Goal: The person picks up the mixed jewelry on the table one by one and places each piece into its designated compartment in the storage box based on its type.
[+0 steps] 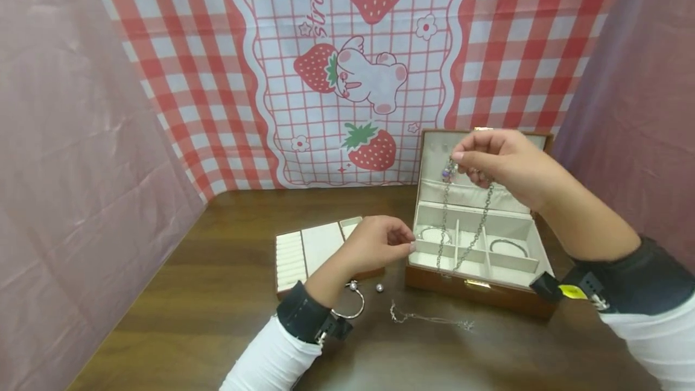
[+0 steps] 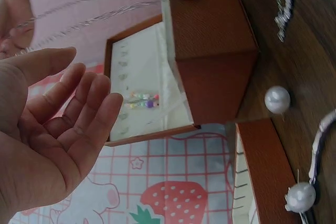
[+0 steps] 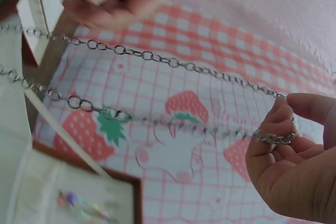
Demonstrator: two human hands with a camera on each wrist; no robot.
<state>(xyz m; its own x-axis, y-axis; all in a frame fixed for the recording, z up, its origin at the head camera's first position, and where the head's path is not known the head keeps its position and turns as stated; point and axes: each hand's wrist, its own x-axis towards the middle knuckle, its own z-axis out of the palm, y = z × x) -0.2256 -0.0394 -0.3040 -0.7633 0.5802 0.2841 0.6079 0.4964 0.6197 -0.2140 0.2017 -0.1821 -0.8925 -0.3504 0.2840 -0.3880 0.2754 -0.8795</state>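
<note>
My right hand [image 1: 502,162] is raised in front of the lid of a brown jewelry box [image 1: 434,278], pinching a silver chain necklace [image 1: 478,233] between thumb and fingers. Two strands of the necklace hang in a long loop over the box's compartments; in the right wrist view, part of the chain [image 3: 275,139] lies across the fingers. My left hand [image 1: 380,240] hovers by the box's left front corner, fingers relaxed and loosely bent. Nothing lies in its palm in the left wrist view. Behind the necklace, colourful beads [image 2: 144,99] show against the open lid's inside.
Bracelets lie in the compartments, one a dark silver bangle [image 1: 508,241]. A cream-lined tray [image 1: 320,246] stands left of the box. In front lie a silver bangle [image 1: 362,306] with pearl ends, a loose pearl [image 1: 379,288] and a thin silver chain [image 1: 434,319]. A checked strawberry cloth [image 1: 217,107] hangs behind.
</note>
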